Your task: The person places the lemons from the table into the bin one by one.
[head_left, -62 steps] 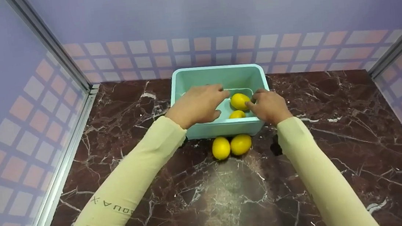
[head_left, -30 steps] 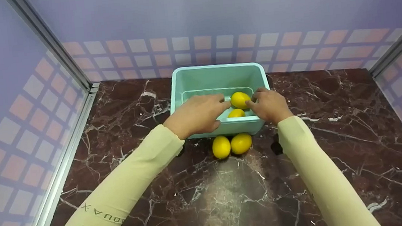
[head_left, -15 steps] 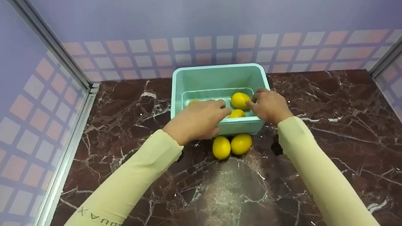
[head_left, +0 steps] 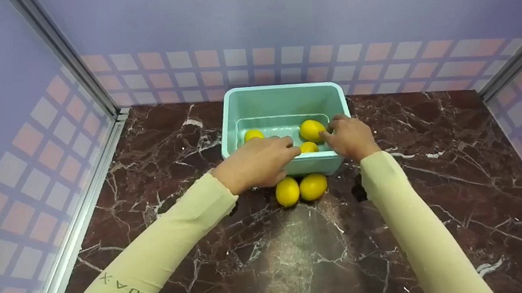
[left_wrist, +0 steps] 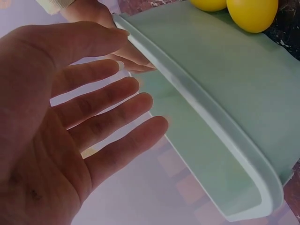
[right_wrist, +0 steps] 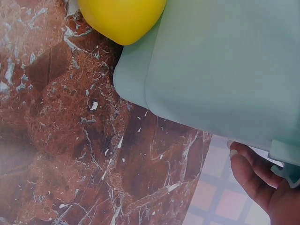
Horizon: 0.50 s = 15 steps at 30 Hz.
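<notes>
A pale green plastic bin stands near the back wall. Inside it lie three lemons: one at the right, one half hidden by the front wall, and one at the left, partly covered by my left hand. That hand hovers over the front rim; in the left wrist view its fingers are spread and nearly straight, holding nothing. My right hand grips the bin's right rim, thumb on the inner side beside the right lemon. The right wrist view shows its fingertips along the outer wall.
Two more lemons, one and another, lie side by side on the dark red marbled table just before the bin's front wall. A tiled-pattern panel closes off the back; a metal rail runs along the left edge.
My left hand has drawn back from over the bin toward its front rim, uncovering the lemon at the left inside. My right hand has stayed on the right rim.
</notes>
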Tool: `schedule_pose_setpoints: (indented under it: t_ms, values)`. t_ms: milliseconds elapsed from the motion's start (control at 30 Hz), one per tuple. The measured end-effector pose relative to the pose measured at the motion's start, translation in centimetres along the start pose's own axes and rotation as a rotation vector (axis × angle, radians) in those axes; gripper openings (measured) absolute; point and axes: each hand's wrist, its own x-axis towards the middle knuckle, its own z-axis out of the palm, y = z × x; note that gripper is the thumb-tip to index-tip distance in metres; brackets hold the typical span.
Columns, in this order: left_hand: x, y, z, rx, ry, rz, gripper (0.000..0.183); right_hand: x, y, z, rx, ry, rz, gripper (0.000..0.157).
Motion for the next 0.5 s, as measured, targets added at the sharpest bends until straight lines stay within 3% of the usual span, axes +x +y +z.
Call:
schedule_pose_setpoints:
  t_ms: [500]
  values:
    - [-0.09,0.52,0.60,-0.021,0.002,0.015,0.026,0.03,0.13,0.04,-0.010,0.004,0.000,0.046]
